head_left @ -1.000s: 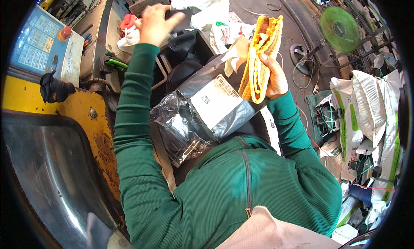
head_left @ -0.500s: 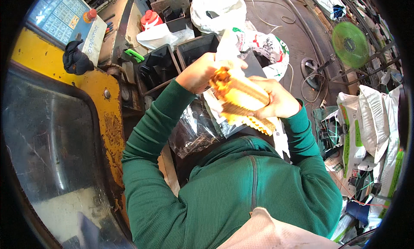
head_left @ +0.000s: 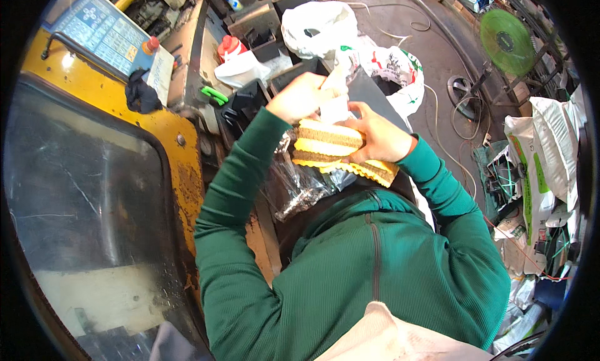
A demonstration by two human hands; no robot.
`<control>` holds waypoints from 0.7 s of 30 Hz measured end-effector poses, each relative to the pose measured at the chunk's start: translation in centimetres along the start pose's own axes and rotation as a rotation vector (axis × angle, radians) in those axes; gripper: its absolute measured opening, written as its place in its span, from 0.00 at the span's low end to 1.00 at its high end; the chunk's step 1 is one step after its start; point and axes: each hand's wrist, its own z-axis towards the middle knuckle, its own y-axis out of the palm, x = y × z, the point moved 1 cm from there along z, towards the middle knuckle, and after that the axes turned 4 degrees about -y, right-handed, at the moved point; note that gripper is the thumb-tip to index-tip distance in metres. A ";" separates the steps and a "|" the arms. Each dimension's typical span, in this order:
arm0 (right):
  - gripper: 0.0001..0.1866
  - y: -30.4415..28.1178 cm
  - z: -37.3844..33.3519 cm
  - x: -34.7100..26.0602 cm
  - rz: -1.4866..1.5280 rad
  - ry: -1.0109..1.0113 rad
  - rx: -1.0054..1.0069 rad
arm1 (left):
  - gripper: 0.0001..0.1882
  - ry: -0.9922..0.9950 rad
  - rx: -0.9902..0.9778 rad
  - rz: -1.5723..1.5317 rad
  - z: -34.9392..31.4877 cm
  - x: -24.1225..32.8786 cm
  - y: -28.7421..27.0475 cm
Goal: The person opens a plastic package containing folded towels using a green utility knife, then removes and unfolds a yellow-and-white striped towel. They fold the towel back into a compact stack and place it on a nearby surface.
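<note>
In front of my chest, my right hand (head_left: 382,136) grips a stack of yellow-and-brown striped pieces with wavy edges (head_left: 328,139); their exact kind is unclear. Just above and left of it, my left hand (head_left: 299,98) has its fingers closed on whitish plastic film (head_left: 334,103), which runs up beside the stack. Some of those fingertips are washed out by bright light. Below the stack, a crumpled clear plastic bag (head_left: 300,189) lies by my lap.
Ahead stand black bins (head_left: 247,105), a red-lidded jug (head_left: 231,47) and a white plastic bag (head_left: 319,26). To the left is a yellow machine (head_left: 159,126) with a button panel (head_left: 100,26). On the right are a green fan (head_left: 507,45), a hose on the floor and piled white sacks (head_left: 553,151).
The striped stack has turned more level and moved slightly left. My left hand has gone from the stack's upper end to the film above it. The whole view has shifted a little.
</note>
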 end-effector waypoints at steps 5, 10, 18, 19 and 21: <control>0.34 1.7 -0.3 0.2 -0.024 0.093 0.097 | 0.11 0.305 0.255 0.609 -1.0 -0.8 2.9; 0.33 3.1 -1.5 -0.4 -0.178 0.219 0.182 | 0.10 0.440 0.395 0.743 -2.3 -0.9 5.7; 0.35 2.9 -7.2 -1.8 -0.373 0.315 0.172 | 0.11 0.402 0.332 0.399 -2.1 -5.7 5.0; 0.34 2.7 -7.3 -1.6 -0.331 0.336 0.117 | 0.11 0.386 0.305 0.390 -2.2 -5.4 5.0; 0.33 1.7 -7.4 -1.3 -0.262 0.369 0.007 | 0.12 0.382 0.253 0.370 -2.0 -4.4 4.9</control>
